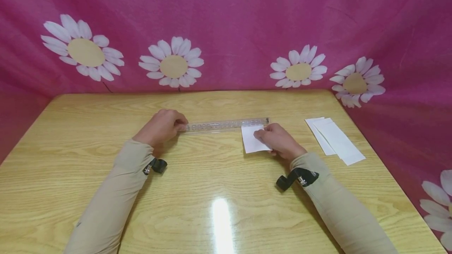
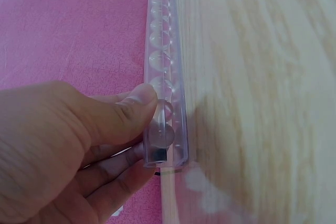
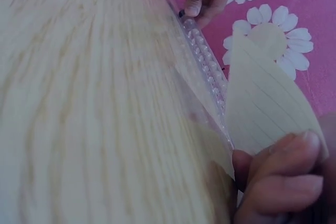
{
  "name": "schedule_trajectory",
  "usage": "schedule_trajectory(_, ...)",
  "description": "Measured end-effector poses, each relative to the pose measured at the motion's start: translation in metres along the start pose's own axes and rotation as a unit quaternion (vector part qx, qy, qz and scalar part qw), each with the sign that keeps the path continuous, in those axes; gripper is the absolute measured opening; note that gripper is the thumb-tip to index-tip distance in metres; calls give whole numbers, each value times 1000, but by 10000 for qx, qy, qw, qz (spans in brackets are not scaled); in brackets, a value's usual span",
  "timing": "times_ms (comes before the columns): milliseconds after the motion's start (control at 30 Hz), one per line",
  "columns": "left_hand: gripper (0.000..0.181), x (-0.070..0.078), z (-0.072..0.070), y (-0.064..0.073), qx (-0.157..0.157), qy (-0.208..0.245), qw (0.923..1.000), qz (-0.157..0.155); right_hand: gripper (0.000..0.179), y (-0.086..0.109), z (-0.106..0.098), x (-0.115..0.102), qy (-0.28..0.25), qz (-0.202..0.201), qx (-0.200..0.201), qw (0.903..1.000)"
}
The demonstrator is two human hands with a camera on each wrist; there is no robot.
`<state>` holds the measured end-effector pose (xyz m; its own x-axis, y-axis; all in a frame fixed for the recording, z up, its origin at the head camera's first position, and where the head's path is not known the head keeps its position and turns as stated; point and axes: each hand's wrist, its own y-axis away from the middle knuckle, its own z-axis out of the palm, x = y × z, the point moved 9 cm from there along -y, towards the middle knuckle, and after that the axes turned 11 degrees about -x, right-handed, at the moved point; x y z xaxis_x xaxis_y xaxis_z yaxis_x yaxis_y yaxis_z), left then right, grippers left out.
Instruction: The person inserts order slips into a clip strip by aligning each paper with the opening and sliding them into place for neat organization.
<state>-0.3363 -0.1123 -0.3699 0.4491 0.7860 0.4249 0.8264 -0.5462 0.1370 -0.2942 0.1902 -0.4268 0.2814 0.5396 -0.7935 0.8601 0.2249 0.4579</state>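
My left hand point(image 1: 164, 125) pinches the left end of a long clear plastic tube point(image 1: 226, 124) between thumb and fingers. Round clear balls sit in a row inside the tube point(image 2: 160, 40), and a dark bit shows at its near end. At the other end, my right hand point(image 1: 280, 139) pinches a small white piece of paper point(image 1: 251, 140), thumb on top. The paper's upper edge overlaps the tube near its right end in the head view. Faint ruled lines cross the paper point(image 3: 262, 103) in the right wrist view.
To the right lie white paper strips point(image 1: 339, 140), partly overlapping, on the wooden table point(image 1: 197, 191). A pink curtain point(image 1: 233, 30) with large white flowers hangs behind the table and along its right side.
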Motion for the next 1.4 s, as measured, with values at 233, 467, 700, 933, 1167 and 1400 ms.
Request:
schedule_trajectory(233, 19, 0, 0, 0, 12, -19, 10000, -22, 29, 0, 2, 1, -508, -79, -97, 9986)
schedule_trajectory(467, 18, 0, -1, 0, 30, -30, 10000, 4, 31, 0, 5, 1, -751, -164, -225, 9968)
schedule_trajectory(700, 19, 0, -1, 1, 48, -42, 10000, -44, 32, 0, 7, 0, -968, -240, -336, 9945)
schedule_trajectory(933, 19, 0, -1, 1, 47, -16, 10000, -31, 31, 1, 6, 1, -1092, -231, -345, 9932)
schedule_trajectory(1167, 19, 0, -1, 1, 17, -16, 10000, -33, 24, 2, 5, 1, -1058, -186, -274, 9938)
schedule_trajectory(1400, 20, 0, 0, 1, -22, -2, 9999, -131, 25, 2, 4, 3, -924, -87, -196, 9955)
